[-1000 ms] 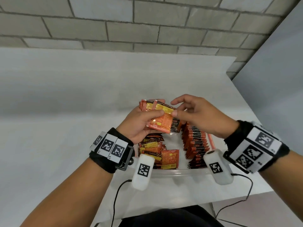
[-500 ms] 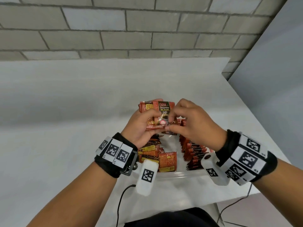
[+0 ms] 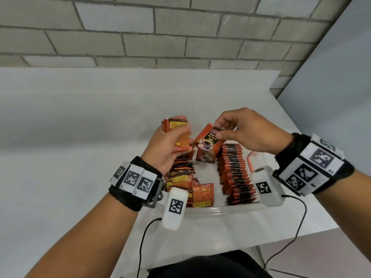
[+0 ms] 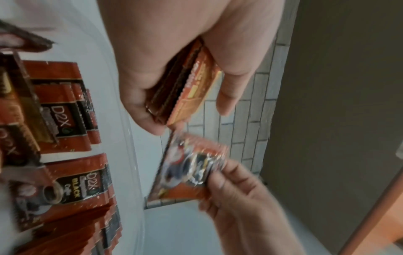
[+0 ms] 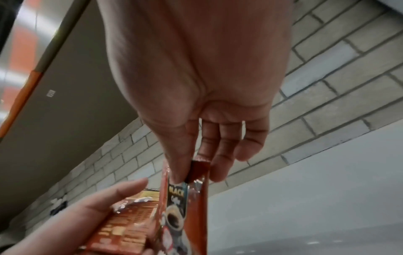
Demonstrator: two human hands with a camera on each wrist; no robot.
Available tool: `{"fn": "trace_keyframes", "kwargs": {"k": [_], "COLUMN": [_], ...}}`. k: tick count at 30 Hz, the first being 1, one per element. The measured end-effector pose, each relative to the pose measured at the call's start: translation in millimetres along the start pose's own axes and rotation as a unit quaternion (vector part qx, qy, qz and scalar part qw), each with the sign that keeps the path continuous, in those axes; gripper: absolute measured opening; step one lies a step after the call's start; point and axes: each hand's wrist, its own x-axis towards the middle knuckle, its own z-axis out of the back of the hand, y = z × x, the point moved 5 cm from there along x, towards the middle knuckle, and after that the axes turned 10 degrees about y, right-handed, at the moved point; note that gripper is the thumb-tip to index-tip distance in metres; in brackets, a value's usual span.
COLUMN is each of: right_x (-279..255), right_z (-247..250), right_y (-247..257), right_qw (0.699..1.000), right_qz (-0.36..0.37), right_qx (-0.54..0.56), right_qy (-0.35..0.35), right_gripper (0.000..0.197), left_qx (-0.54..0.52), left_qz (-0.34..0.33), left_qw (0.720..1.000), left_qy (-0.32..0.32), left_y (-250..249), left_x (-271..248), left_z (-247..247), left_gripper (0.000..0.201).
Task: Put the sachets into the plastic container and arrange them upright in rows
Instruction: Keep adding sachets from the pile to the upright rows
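Note:
My left hand [image 3: 170, 143] grips a small stack of orange coffee sachets [image 3: 177, 130], seen edge-on in the left wrist view [image 4: 185, 88]. My right hand [image 3: 241, 131] pinches one sachet [image 3: 207, 138] by its top edge between thumb and fingers, hanging just right of the stack, above the clear plastic container [image 3: 220, 209]. In the right wrist view the pinched sachet [image 5: 185, 203] hangs beside the stack [image 5: 128, 227]. Inside the container a row of upright sachets [image 3: 234, 173] fills the right side. Loose sachets [image 3: 184, 181] lie jumbled on the left side.
The container sits near the front right corner of a white table [image 3: 80, 137]. A brick wall [image 3: 160, 33] runs behind. Cables [image 3: 144, 237] trail off the front edge from the wrist cameras. One sachet [image 3: 204, 155] stands at the container's far middle.
My right hand has pulled one sachet off the stack and drawn it to the right. The hands were joined on the stack before; now they are apart.

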Motion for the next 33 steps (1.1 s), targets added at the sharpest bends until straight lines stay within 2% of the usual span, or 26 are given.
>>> {"fn": "trace_keyframes", "kwargs": {"k": [3, 6, 10, 19, 28, 33], "right_x": [10.3, 25.3, 37.7, 51.5, 51.8, 51.8], "right_z": [-2.7, -14.0, -37.4, -57.6, -66.2, -67.9], "right_y": [-15.2, -25.5, -31.5, -31.2, -30.2, -30.9], "right_qw": [0.996, 0.985, 0.966, 0.94, 0.918, 0.917], "right_qz": [-0.042, -0.074, -0.111, -0.103, -0.103, -0.1], "right_qx": [-0.083, -0.154, -0.212, -0.295, -0.355, -0.357], "right_qy": [0.019, 0.03, 0.094, 0.135, 0.145, 0.148], "right_gripper": [0.007, 0.01, 0.017, 0.017, 0.017, 0.018], "left_qx": [-0.03, -0.029, -0.036, -0.04, -0.048, -0.048], "left_qz": [-0.009, -0.018, -0.016, 0.0, 0.005, 0.007], "left_qw": [0.999, 0.999, 0.999, 0.999, 0.999, 0.999], "left_qy": [-0.036, -0.027, -0.011, -0.012, -0.012, -0.009], "left_y": [-6.7, -10.6, -8.3, -2.9, -0.7, 0.8], "left_x": [0.2, -1.7, -5.6, -12.0, -10.2, -8.8], "left_z": [14.4, 15.4, 15.5, 26.9, 31.4, 30.2], "left_gripper": [0.015, 0.017, 0.018, 0.019, 0.023, 0.021]}}
